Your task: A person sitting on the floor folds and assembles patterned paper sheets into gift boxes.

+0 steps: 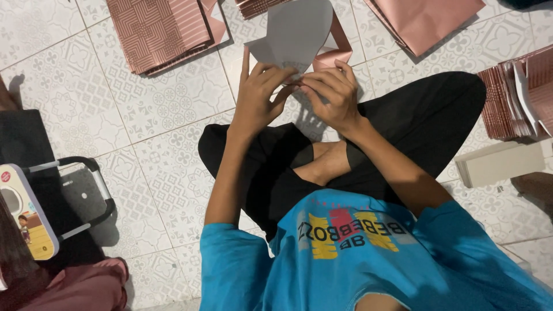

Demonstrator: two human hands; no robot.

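Note:
I sit cross-legged on a patterned tile floor, looking down past my blue shirt. Both hands hold a flat, unfolded paper bag piece, white-grey on the side facing me and pink at its folded edge. My left hand pinches its near edge, index finger pointing up along the sheet. My right hand grips the same edge beside it, fingertips of both hands touching at the fold.
Stacks of pink patterned paper bags lie at the upper left, upper right and right edge. A stack of pale card sheets sits right. A black seat frame and a colourful box are left.

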